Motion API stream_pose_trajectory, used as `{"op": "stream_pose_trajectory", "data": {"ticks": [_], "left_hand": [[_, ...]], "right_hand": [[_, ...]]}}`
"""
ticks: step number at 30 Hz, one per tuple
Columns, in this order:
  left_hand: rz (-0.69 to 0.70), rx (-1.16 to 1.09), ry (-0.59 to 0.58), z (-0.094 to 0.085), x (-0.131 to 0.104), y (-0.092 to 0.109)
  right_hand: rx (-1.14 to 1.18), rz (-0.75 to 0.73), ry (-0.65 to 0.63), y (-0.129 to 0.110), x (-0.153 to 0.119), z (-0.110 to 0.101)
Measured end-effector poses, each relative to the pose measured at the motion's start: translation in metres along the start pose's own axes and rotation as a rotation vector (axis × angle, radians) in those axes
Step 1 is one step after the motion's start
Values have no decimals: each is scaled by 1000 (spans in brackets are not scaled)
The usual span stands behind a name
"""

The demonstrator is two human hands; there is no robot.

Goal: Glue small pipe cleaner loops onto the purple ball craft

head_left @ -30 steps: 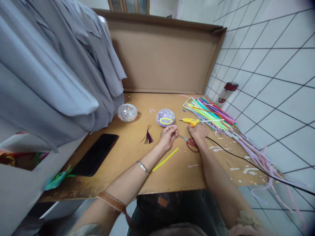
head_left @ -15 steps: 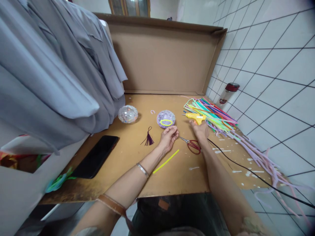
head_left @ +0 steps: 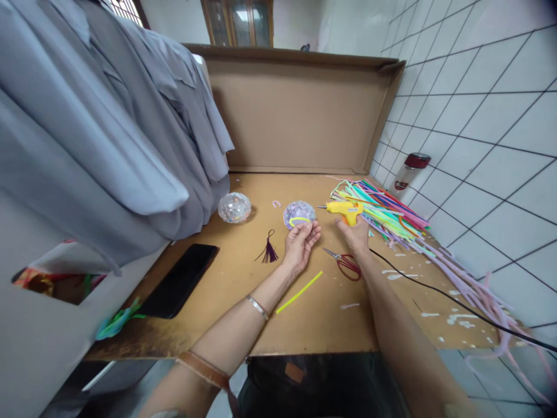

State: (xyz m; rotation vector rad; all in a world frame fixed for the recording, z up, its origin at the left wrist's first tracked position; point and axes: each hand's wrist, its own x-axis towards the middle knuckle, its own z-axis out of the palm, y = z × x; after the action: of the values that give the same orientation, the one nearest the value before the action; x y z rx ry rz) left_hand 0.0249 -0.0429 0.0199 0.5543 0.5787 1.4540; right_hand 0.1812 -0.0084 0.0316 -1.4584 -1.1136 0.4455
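Note:
My left hand is closed, its fingertips pinching a yellow pipe cleaner loop in front of a round lilac fuzzy piece. Wrapped round the handle of a yellow glue gun, my right hand keeps the nozzle pointing left, a little above and apart from my left fingertips. Red-handled scissors lie between my forearms. A straight yellow pipe cleaner rests beside my left forearm. Left of my left hand is a dark purple tassel.
A clear speckled ball and a black phone are on the left. Many coloured pipe cleaners lie on the right, near a red-lidded bottle. The glue gun's black cord trails rightward. Cardboard stands behind.
The glue gun has come slightly left, nearer my left fingertips. The yellow loop now looks flatter and sits closer to those fingers. The whole view has shifted a little.

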Motion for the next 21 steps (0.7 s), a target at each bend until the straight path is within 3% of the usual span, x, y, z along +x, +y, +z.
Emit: {"op": "stream_pose_trajectory", "data": {"ticks": [7,15,21], "left_hand": [[247,244,-47,9,0,-6],[169,169,-3,18,3,-37],[34,73,0,13,2,-40]], "right_hand": [[-200,30,132,0,1,2],[-450,25,182,-2,-1,-1],[-431,-30,264,5,2,-2]]}}
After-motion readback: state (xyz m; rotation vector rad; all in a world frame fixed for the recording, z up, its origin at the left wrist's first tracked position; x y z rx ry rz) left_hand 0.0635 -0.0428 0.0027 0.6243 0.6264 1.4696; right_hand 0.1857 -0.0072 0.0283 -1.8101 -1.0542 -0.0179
